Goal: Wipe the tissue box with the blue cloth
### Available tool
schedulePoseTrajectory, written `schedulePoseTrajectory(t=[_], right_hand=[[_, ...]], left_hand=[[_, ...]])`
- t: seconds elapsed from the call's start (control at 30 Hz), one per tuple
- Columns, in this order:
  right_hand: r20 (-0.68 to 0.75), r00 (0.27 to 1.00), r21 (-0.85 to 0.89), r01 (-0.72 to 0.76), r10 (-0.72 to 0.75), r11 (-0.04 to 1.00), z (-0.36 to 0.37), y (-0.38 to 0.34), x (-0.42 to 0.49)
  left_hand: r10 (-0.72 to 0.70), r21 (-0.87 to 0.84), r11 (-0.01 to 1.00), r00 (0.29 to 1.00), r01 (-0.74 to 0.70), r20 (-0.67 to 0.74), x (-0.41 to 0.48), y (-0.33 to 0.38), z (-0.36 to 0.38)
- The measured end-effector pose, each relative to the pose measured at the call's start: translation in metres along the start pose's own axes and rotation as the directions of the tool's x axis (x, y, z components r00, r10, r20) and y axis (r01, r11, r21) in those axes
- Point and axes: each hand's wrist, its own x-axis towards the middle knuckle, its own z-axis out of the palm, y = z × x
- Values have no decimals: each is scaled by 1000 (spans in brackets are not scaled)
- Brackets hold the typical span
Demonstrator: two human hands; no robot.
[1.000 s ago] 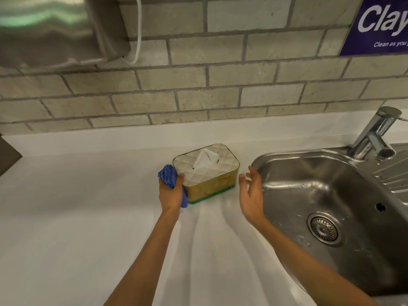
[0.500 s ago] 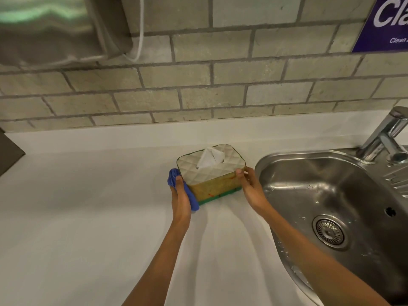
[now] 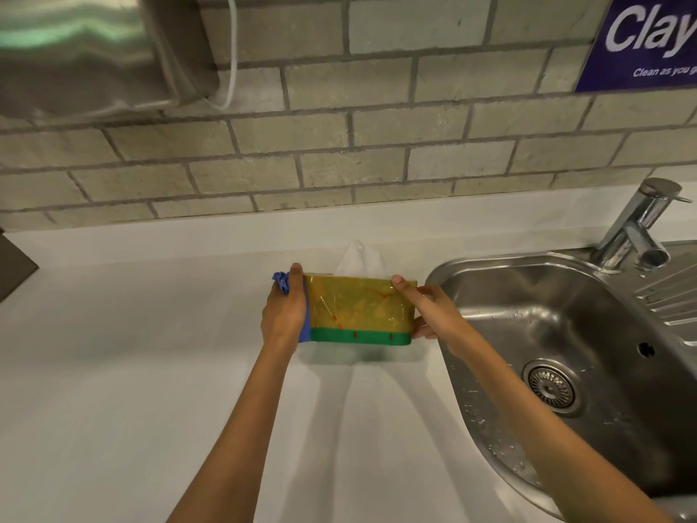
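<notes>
The tissue box is yellow with a green band along its base, and a white tissue sticks out of its top. It is held between both hands, tilted so its long side faces me. My left hand presses the crumpled blue cloth against the box's left end. My right hand grips the right end, thumb on the upper corner.
A steel sink with a drain lies just right of the box, and a tap stands at its back. The white counter spreads left and toward me. Behind it rises a brick wall with a metal dispenser at top left.
My right hand closed on the box's right end. Both hands then tipped the box up so its yellow side faces me instead of its quilted top.
</notes>
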Motion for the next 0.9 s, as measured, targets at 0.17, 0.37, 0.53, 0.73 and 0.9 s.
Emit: schedulePoseTrajectory(t=[0.17,0.37,0.53,0.73,0.9], right_hand=[[58,996,-97,-56,61,994,-3,-5,-1],[57,998,94,-4,-1,996,10,-9,19],[130,991,297,-20,-20,955,16,7,31],[267,964,302,-86,3,949,12,9,39],[321,947,316,-95,-12,944,10,8,43]], left_hand=[[12,15,1000,998,-12,65,-1,6,0],[25,-83,996,999,-23,33,-5,-4,10],[253,-8,967,963,-255,-96,-9,-12,18],[603,309,763,798,-568,-22,-19,-21,26],[715,361,624,693,-693,94,-20,-35,22]])
